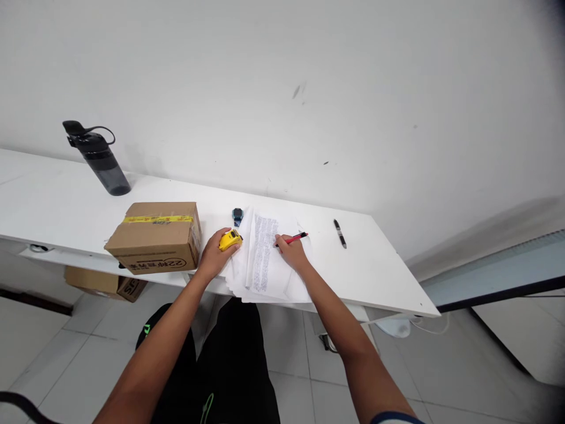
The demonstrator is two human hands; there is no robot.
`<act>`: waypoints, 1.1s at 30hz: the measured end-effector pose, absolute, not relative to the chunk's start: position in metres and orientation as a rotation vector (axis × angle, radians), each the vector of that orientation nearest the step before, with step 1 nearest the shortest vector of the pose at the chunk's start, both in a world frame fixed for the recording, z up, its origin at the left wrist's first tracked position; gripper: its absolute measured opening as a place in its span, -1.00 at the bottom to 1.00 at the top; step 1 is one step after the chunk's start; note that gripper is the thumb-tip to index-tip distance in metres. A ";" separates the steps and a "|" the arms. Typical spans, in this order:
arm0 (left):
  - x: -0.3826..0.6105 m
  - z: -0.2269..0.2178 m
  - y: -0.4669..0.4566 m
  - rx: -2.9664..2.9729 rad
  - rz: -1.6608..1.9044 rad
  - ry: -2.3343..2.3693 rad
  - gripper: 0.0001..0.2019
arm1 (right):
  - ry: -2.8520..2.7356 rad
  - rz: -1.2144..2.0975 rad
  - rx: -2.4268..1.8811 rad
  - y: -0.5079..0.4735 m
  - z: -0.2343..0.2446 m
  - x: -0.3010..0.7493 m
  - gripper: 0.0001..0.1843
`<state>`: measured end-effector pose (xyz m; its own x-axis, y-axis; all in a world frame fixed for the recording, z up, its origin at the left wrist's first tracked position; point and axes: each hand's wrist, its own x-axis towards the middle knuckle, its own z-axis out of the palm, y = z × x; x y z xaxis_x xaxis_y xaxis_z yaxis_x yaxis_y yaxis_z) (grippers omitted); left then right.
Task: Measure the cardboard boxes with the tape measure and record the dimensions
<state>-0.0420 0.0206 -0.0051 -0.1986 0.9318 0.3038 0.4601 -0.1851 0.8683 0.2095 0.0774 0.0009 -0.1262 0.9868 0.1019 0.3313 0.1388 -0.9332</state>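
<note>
My left hand [215,254] is closed round a small yellow tape measure [230,239], resting on the left edge of a stack of white papers [265,277]. The top sheet carries a block of printed text [263,253]. My right hand [291,252] grips a red pen [296,238] with its tip touching the paper beside the text. Both hands lie on the white table [375,265].
A taped cardboard box [155,237] stands just left of my left hand. A dark water bottle [99,158] leans at the far left by the wall. A small blue watch [237,215] and a black pen [339,233] lie on the table. Another box [106,284] sits under it.
</note>
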 end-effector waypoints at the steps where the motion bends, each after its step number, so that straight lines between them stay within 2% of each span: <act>1: -0.042 -0.005 0.021 1.610 1.368 1.623 -0.45 | -1.588 0.999 -1.312 0.078 0.000 0.210 -0.56; 14: -0.040 -0.002 0.019 1.546 1.356 1.661 -0.50 | -1.592 0.988 -1.329 0.077 -0.002 0.210 -0.55; 20: -0.040 0.002 0.018 1.483 1.289 1.778 -0.28 | -1.572 1.000 -1.340 0.077 -0.001 0.210 -0.57; 27: -0.041 -0.003 0.020 1.548 1.329 1.685 -0.54 | -1.563 0.988 -1.350 0.078 -0.002 0.211 -0.56; 33: -0.041 -0.001 0.019 1.516 1.338 1.698 -0.47 | -1.540 0.954 -1.375 0.078 -0.001 0.211 -0.56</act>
<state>-0.0406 0.0190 -0.0012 -0.2583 0.9365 0.2370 0.4493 -0.1007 0.8877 0.2114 0.0778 -0.0006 -0.0448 0.9941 0.0984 0.3541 0.1080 -0.9290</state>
